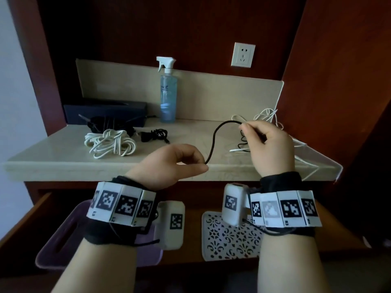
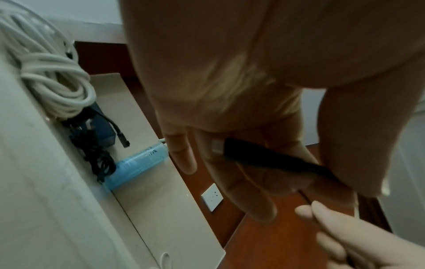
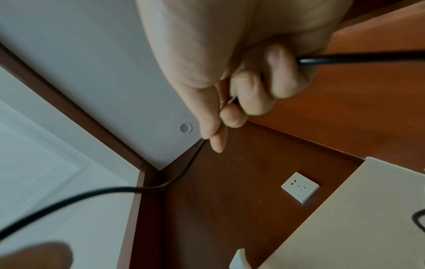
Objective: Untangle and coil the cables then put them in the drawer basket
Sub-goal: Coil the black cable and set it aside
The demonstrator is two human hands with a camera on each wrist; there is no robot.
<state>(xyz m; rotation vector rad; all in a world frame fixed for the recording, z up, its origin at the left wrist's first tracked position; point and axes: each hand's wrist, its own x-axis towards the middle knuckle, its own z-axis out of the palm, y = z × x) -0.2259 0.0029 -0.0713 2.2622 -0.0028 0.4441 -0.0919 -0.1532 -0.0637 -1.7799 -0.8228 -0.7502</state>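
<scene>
A person stands at a stone counter with both hands raised over its front edge. The left hand pinches one end of a black cable between thumb and curled fingers; the left wrist view shows the plug lying across those fingers. The right hand has its fingers curled round the same cable further along, so a loose arc hangs between the hands. Beyond the right hand the cable runs into a tangle of thin white cable on the counter's right side.

To the left lie a bundled white cable and small black cables, near a spray bottle. Below, an open drawer holds a purple basket and a white patterned basket.

The step in hand looks like drawing the black cable free. Best done slowly: keep the plug end fixed, slide the right hand along, and lift the loops clear instead of tugging, which would tighten any knot.

No brand or writing is legible; the wristbands carry only black-and-white square codes.
</scene>
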